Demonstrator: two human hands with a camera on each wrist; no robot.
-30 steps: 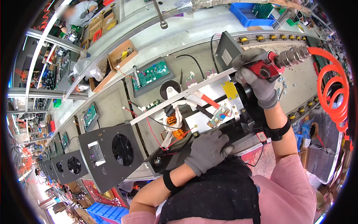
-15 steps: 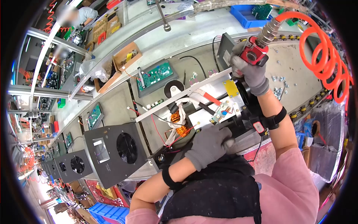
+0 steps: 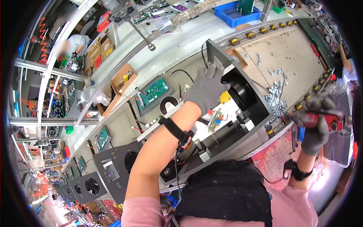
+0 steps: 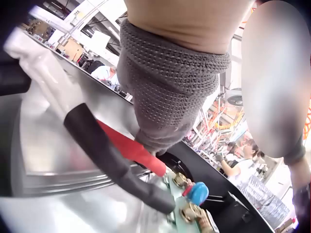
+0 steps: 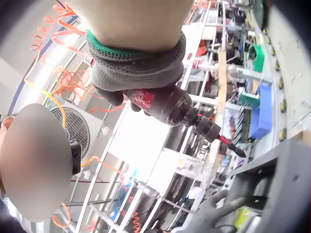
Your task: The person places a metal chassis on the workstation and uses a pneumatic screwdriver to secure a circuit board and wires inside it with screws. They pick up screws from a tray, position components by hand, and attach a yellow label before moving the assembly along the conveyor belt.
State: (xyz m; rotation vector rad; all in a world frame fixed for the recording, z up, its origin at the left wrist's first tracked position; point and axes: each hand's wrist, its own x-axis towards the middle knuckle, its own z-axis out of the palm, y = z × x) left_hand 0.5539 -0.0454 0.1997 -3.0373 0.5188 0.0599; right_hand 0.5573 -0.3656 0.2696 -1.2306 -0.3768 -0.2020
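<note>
My gloved left hand (image 3: 207,87) reaches over the black metal chassis (image 3: 227,145), its fingers extended at the far edge beside the silver bar (image 3: 172,112). In the right wrist view, that hand (image 5: 209,216) shows its fingers spread. At the far right, my gloved right hand (image 3: 317,132) grips a red power driver (image 3: 332,120), away from the chassis. The driver's bit (image 5: 237,149) points outward in the right wrist view. Under the left glove (image 4: 165,92), the left wrist view shows a black sleeve (image 4: 107,150), a red sleeve (image 4: 131,145) and a blue component (image 4: 198,193).
Loose screws (image 3: 275,104) lie right of the chassis. A green circuit board (image 3: 153,92) sits beyond it, and fan panels (image 3: 117,170) stand to the left. Along the back are a blue bin (image 3: 236,17) and a cardboard box (image 3: 124,77). A person (image 3: 77,42) is at the upper left.
My right hand has carried the driver from the chassis's far corner to the far right. The left hand has moved from the near side to the far edge, and the head view has shifted.
</note>
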